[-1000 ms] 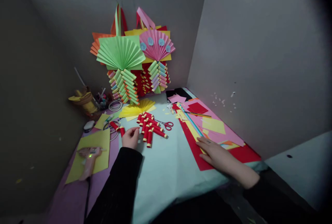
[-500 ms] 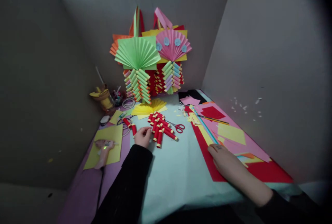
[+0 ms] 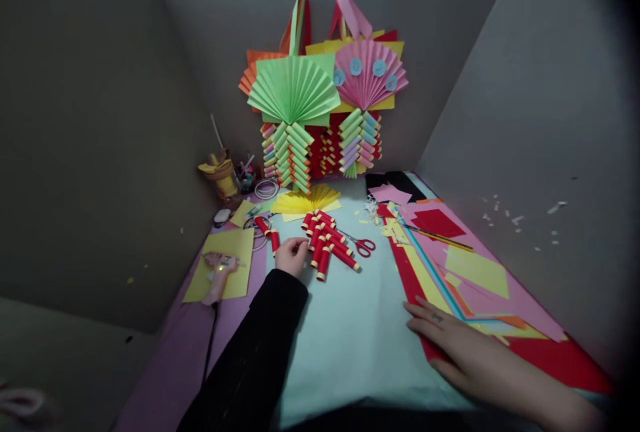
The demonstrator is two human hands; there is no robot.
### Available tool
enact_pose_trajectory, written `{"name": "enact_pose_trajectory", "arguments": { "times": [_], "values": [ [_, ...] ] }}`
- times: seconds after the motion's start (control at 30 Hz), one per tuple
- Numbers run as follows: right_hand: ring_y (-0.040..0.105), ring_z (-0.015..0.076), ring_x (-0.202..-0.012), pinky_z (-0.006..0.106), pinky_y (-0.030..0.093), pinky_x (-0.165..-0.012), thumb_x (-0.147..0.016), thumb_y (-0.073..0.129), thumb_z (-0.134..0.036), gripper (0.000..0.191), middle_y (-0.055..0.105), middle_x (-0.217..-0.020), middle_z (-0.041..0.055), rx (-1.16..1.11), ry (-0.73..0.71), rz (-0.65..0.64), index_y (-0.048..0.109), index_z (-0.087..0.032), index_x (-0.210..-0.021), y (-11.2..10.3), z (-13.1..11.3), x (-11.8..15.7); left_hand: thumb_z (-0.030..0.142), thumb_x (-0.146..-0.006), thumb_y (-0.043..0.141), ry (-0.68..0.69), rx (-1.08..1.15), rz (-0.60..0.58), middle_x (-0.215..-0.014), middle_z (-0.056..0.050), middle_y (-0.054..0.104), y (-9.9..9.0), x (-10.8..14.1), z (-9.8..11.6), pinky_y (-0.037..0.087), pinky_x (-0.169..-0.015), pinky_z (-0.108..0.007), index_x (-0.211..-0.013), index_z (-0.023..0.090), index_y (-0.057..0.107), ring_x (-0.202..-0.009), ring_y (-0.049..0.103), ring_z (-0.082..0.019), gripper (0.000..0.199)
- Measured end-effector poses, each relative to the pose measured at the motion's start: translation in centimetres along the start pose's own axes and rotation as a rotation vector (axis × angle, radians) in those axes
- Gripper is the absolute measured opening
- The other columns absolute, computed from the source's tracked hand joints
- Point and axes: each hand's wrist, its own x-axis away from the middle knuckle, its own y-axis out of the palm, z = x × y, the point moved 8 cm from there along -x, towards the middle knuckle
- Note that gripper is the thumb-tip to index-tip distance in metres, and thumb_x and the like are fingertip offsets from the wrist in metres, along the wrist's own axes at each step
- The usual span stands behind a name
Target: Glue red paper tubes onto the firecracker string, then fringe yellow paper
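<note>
My left hand (image 3: 291, 257) is beside a cluster of red paper rolls (image 3: 325, 264) with yellow ends. Its fingers are curled into a pinch, and whatever may be between them is hidden. Two more red rolls (image 3: 263, 226) lie just behind that hand, and a folded yellow paper fan (image 3: 310, 200) sits above the cluster. Over the red paper sheet (image 3: 407, 272) on the right, my right hand (image 3: 445, 332) is stretched out with fingers apart, holding nothing. Red-handled scissors (image 3: 365, 247) lie against the cluster's right side.
A glue gun (image 3: 219, 279) with a lit spot rests on yellow paper (image 3: 243, 282), its cord trailing forward. Pencils (image 3: 440, 237) and coloured sheets cover the right side. Green (image 3: 295, 89) and pink (image 3: 370, 75) fan ornaments hang at the back wall.
My right hand has come back toward me from the paper strips, and its fingers have straightened and spread. My left hand stays pinched by the rolls. The whole view has shifted.
</note>
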Motion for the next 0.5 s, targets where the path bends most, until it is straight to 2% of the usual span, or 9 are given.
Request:
{"name": "enact_pose_trajectory", "arguments": {
  "times": [0.07,0.2,0.27,0.33,0.4,0.5],
  "values": [
    [0.037,0.0298,-0.138,0.044,0.039,-0.11,-0.075,0.053,-0.017,0.058,0.038,-0.15,0.0071,-0.013,-0.03,-0.025,0.057,-0.024,-0.132,0.1,-0.7,0.1,0.029,-0.079,0.057,0.017,-0.027,0.005,-0.078,-0.006,0.069,-0.2,0.1,0.5,0.05,-0.068,-0.03,-0.08,0.016,0.073,-0.073,0.063,-0.018,0.02],
    [0.039,0.0303,-0.136,0.041,0.04,-0.108,-0.074,0.051,-0.01,0.052,0.04,-0.149,0.011,0.024,-0.026,-0.058,0.062,-0.018,-0.124,0.1,-1.5,0.0,0.025,-0.079,0.057,0.085,-0.082,0.011,-0.076,-0.004,0.066,-1.3,0.3,2.3,0.048,-0.068,-0.029,-0.081,0.017,0.072,-0.067,0.059,-0.015,0.018],
    [0.046,0.0302,-0.131,0.04,0.044,-0.105,-0.074,0.05,-0.007,0.047,0.047,-0.145,0.0127,0.035,-0.04,-0.057,0.066,-0.017,-0.117,-0.5,-1.9,-0.3,0.026,-0.081,0.056,0.141,-0.117,0.031,-0.077,-0.004,0.065,-2.1,0.6,3.4,0.048,-0.068,-0.028,-0.083,0.017,0.072,-0.066,0.057,-0.014,0.018],
    [0.057,0.0289,-0.12,0.039,0.048,-0.098,-0.076,0.049,-0.007,0.039,0.06,-0.132,0.0145,0.024,-0.094,-0.03,0.069,-0.017,-0.109,-2.0,-3.0,-1.1,0.026,-0.083,0.054,0.189,-0.167,0.068,-0.078,-0.004,0.065,-2.9,0.9,4.3,0.048,-0.069,-0.027,-0.085,0.017,0.071,-0.067,0.057,-0.014,0.02],
    [0.065,0.0241,-0.104,0.036,0.051,-0.089,-0.083,0.048,-0.013,0.032,0.069,-0.115,0.0118,-0.022,-0.232,0.057,0.069,-0.02,-0.106,-4.7,-5.8,-3.0,0.026,-0.085,0.052,0.2,-0.25,0.089,-0.079,-0.005,0.066,-3.2,1.1,4.4,0.048,-0.069,-0.027,-0.086,0.017,0.071,-0.068,0.058,-0.014,0.021],
    [0.063,0.0226,-0.104,0.037,0.048,-0.091,-0.087,0.05,-0.018,0.028,0.07,-0.11,0.011,-0.055,-0.465,0.22,0.067,-0.019,-0.109,-9.4,-12.3,-8.3,0.023,-0.084,0.052,0.162,-0.373,0.093,-0.082,-0.007,0.067,-3.4,1.2,3.7,0.048,-0.08,-0.033,-0.085,0.018,0.071,-0.081,0.061,-0.019,0.019]
  ]
}}
